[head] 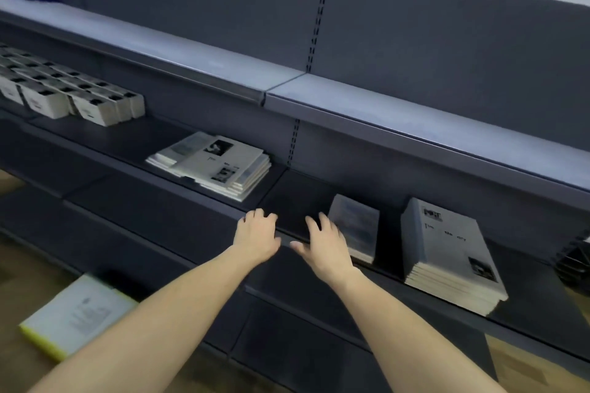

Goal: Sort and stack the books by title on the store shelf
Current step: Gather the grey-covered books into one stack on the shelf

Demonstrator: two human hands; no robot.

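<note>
Both my hands reach over the front edge of the dark middle shelf (297,204). My left hand (257,238) hangs with fingers loosely bent and holds nothing. My right hand (325,246) has spread fingers and is empty, just left of a small stack of blue-grey books (359,226). Further right lies a taller stack of white books (450,252) with black print. To the left, behind my left hand, a messy stack of white books (220,166) lies askew on the same shelf.
Rows of small white boxes (64,92) fill the shelf's left end. A pale upper shelf (351,96) overhangs. A white book with yellow edges (76,316) lies low at the left. Dark items (574,258) sit at the right edge.
</note>
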